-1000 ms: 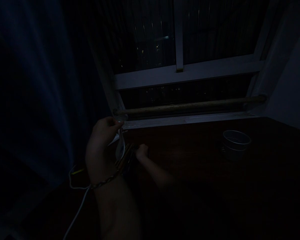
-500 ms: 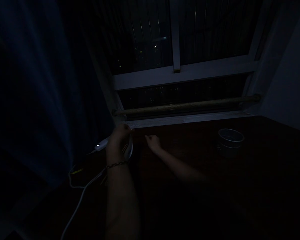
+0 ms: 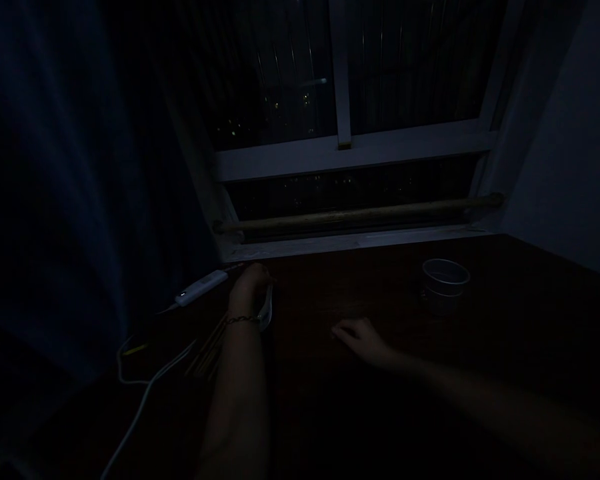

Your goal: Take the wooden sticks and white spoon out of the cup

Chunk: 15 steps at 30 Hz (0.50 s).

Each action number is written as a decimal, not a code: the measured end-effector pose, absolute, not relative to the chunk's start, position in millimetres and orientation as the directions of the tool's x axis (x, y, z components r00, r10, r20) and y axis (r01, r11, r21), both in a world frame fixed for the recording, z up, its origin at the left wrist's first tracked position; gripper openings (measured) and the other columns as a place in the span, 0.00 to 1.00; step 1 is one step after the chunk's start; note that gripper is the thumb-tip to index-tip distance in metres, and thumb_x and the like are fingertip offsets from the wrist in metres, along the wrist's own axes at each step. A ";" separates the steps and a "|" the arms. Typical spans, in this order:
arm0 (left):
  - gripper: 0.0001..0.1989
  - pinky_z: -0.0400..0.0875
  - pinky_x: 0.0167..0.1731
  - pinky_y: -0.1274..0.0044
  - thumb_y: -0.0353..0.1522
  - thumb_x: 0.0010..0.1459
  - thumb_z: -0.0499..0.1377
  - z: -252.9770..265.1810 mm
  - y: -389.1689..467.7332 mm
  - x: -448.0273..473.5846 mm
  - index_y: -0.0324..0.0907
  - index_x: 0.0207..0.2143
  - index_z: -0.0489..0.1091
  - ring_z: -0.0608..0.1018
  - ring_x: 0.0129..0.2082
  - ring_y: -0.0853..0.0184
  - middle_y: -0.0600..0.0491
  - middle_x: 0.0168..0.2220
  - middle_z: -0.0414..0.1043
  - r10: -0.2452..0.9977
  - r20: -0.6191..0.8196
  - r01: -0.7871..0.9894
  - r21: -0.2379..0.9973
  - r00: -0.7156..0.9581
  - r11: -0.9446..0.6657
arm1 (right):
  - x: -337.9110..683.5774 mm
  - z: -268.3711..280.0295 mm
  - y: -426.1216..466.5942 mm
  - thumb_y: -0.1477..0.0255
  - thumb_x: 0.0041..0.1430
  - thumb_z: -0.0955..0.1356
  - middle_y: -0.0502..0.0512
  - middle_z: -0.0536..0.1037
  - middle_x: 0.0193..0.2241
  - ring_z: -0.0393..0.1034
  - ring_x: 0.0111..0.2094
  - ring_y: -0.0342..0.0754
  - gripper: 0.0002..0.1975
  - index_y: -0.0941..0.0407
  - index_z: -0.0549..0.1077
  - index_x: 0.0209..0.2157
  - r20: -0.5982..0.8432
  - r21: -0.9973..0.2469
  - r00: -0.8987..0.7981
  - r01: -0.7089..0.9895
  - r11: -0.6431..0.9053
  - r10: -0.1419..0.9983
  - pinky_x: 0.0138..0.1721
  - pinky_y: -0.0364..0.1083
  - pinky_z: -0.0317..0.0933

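1. The room is very dark, so most surfaces show only as outlines. The near edge of the dark tabletop (image 3: 390, 300) fades into black, and both forearms lose their detail toward the bottom of the view.
2. The left hand (image 3: 247, 290) lies at the back of the table near the window sill (image 3: 360, 240), its back to the camera. Its fingers curl out of sight, so whether they grip anything cannot be told. A pale, smooth, curved white object (image 3: 266, 313) peeks out at the hand's right side, touching it or just under it; it may be a spoon or a cable part, but the shape is too hidden to name.
3. A thin braided bracelet (image 3: 241, 321) rings the left wrist.
4. The right hand (image 3: 363, 339) rests palm down on the bare tabletop, fingers loosely together and pointing left, holding nothing.
5. Left of the left hand lies a slim white device (image 3: 200, 288) with a small lit dot. A white cable (image 3: 135, 417) snakes toward the near left corner.
6. Several thin sticks (image 3: 207, 347), perhaps pencils, lie beside the left wrist.
7. A round, pale, straight-walled container (image 3: 444, 285) stands well to the right.
8. A worn wooden rod (image 3: 360, 215) runs along the window frame.
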<state>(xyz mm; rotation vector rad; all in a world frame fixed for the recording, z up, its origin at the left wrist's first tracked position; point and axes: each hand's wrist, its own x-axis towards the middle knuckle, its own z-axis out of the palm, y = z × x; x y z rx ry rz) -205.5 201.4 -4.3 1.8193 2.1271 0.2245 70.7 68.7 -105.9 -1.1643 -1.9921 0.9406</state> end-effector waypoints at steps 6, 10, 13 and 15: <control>0.05 0.63 0.23 0.80 0.30 0.44 0.61 -4.4 202.0 -205.4 0.37 0.21 0.68 0.72 0.22 0.68 0.50 0.23 0.70 0.969 -0.187 0.923 0.318 -0.162 0.216 | 72.9 -114.0 65.4 0.66 0.61 0.61 0.53 0.75 0.34 0.69 0.35 0.46 0.16 0.61 0.75 0.36 0.171 -0.821 -0.431 0.434 0.370 0.886 0.37 0.43 0.57; 0.08 0.64 0.24 0.79 0.31 0.39 0.64 -5.2 204.8 -204.1 0.37 0.19 0.68 0.72 0.23 0.66 0.49 0.20 0.68 0.968 -0.179 0.941 0.258 -0.174 0.217 | 73.1 -112.7 61.8 0.69 0.61 0.61 0.54 0.75 0.36 0.69 0.37 0.46 0.14 0.62 0.75 0.37 0.173 -0.812 -0.439 0.443 0.380 0.882 0.39 0.43 0.58; 0.08 0.65 0.24 0.80 0.31 0.38 0.64 -6.8 205.7 -201.1 0.37 0.19 0.68 0.73 0.24 0.65 0.49 0.19 0.68 0.969 -0.178 0.947 0.242 -0.173 0.213 | 72.5 -108.0 60.4 0.71 0.61 0.62 0.54 0.75 0.36 0.69 0.37 0.45 0.13 0.62 0.75 0.37 0.160 -0.817 -0.443 0.443 0.370 0.882 0.39 0.42 0.58; 0.07 0.65 0.24 0.80 0.31 0.39 0.64 -7.4 205.1 -199.6 0.37 0.19 0.68 0.73 0.25 0.64 0.49 0.20 0.69 0.964 -0.173 0.936 0.254 -0.203 0.243 | 72.2 -105.4 60.1 0.71 0.61 0.62 0.54 0.75 0.36 0.69 0.37 0.45 0.12 0.62 0.75 0.37 0.156 -0.816 -0.442 0.445 0.368 0.883 0.39 0.42 0.57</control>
